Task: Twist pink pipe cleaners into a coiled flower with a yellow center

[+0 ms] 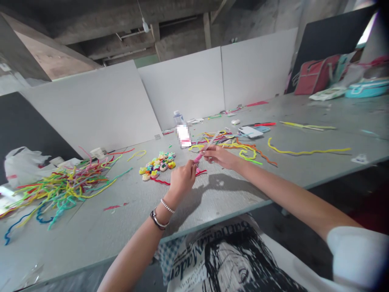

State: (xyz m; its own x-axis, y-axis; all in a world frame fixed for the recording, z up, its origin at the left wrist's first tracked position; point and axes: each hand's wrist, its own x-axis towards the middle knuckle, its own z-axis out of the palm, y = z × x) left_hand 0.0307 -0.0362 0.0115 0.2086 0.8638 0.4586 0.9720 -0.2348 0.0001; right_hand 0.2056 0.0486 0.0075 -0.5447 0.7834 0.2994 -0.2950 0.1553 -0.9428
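Observation:
My left hand [183,177] is closed around the lower end of a translucent stick, where a fuzzy pink pipe cleaner [198,157] seems to be wrapped. Higher up, the fingers of my right hand [216,156] pinch near the middle of the translucent stick [212,141], which tilts up to the right. Exactly what the right fingertips press on is too small to tell. Below my hands lies a short red pipe cleaner [161,181], partly hidden. A cluster of small colourful flower-like pieces [158,165] sits just left of my left hand.
Several loose pipe cleaners [67,182] are heaped at the left beside a white plastic bag [26,164]. Behind my hands stand a lit phone [183,136] and a bottle [178,117]. Yellow-handled scissors [306,126] and a white phone-like object [250,132] lie right. White panels [185,85] border the table.

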